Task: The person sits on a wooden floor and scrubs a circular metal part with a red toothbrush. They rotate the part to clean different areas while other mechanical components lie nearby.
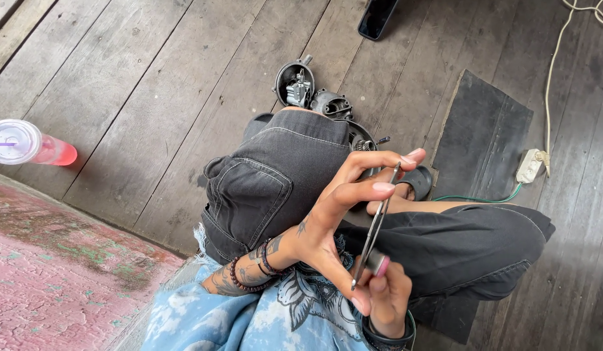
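Weathered grey floorboards are lying under the seated person, whose left hand (334, 221) and right hand (386, 296) are pinching, near the lap, 1 thin stiff metal rod (375, 227), likely light and slippery, best held at both ends.

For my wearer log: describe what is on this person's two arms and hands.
The left hand has bare fingers, dark tattoos near the thumb and along the forearm, and dark beaded bracelets stacked at the wrist. The right hand has pink-painted nails and a dark band at the wrist. No sleeves show.
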